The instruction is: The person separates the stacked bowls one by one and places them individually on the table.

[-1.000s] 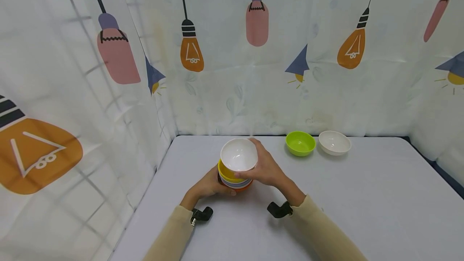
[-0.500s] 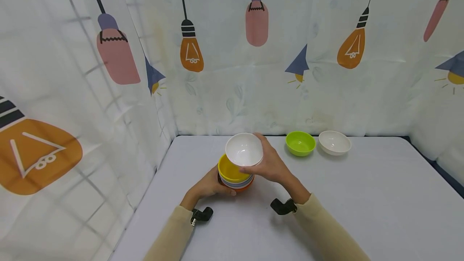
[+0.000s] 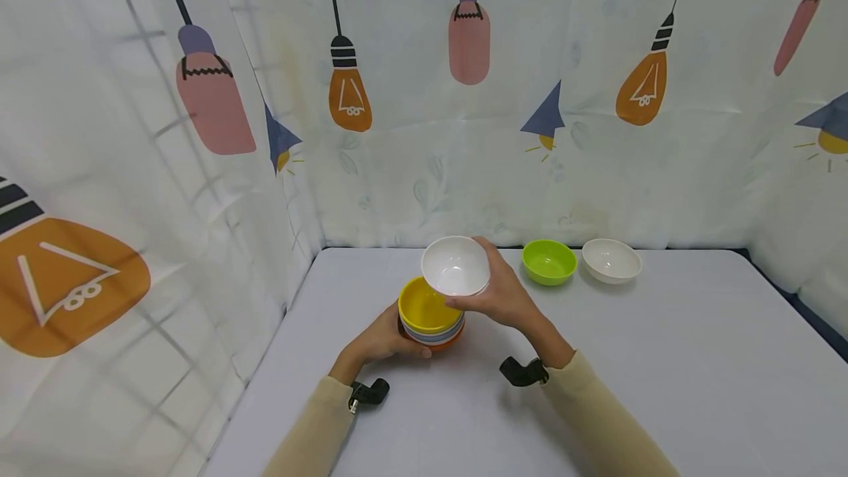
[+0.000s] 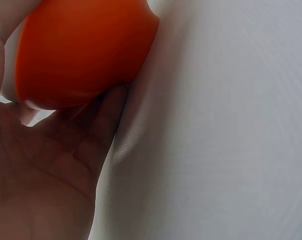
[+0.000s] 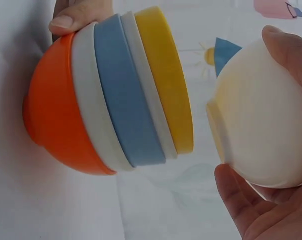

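A stack of nested bowls stands on the table, held around its left side by my left hand (image 3: 380, 337). The right wrist view shows its layers: an orange bowl (image 5: 56, 110) at the bottom, then a white one, a blue bowl (image 5: 128, 95), another white one, and a yellow bowl (image 5: 165, 80) on top. In the left wrist view the fingers lie against the orange bowl low near the tabletop. My right hand (image 3: 500, 297) grips a separate white bowl (image 3: 455, 266) by its side. That bowl is apart from the stack, above the yellow rim and slightly right.
Near the table's back edge sit a green bowl (image 3: 549, 263) and another white bowl (image 3: 612, 262), side by side. A patterned white curtain (image 3: 424, 168) hangs behind and to the left of the white table (image 3: 636, 389).
My right hand has moved the white bowl up and to the right, off the stack's top. More of the yellow bowl's inside shows. The left hand and stack have stayed put.
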The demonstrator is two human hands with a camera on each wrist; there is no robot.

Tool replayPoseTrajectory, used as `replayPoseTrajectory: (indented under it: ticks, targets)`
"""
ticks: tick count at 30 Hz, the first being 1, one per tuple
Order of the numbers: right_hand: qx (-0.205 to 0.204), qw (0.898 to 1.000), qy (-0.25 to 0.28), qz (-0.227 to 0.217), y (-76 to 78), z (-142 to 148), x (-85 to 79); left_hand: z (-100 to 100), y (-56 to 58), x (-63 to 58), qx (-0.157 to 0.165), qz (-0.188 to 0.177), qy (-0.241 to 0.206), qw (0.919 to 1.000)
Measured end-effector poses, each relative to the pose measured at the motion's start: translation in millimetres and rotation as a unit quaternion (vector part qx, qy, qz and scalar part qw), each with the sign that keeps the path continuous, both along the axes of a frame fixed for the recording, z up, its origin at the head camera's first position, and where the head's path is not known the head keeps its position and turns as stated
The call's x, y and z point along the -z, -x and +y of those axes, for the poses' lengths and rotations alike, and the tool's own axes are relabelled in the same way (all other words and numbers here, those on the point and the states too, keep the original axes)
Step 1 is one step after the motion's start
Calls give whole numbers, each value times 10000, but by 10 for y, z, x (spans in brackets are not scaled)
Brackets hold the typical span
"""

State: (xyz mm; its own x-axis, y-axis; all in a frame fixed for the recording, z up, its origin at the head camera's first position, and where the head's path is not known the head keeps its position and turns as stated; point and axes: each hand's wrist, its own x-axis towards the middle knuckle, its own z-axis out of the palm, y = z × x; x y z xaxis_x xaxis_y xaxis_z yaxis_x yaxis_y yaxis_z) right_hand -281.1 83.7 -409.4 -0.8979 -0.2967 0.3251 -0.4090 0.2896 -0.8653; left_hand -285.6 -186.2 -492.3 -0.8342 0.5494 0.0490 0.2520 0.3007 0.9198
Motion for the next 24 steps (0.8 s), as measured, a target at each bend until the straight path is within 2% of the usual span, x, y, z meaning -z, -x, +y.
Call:
replayPoseTrajectory:
  ticks: [10,17,24]
  targets:
    - [446,9986,-213,-185,90,97,35,-5,12,5,28,-36,-55,10000]
    - [547,9981,-138,-237,126,155,41,-3,3,4,43,61,-92,9999]
    - [897,9952,-259,-282,173,203,70,3,-1,-5,26,10,-162,9999]
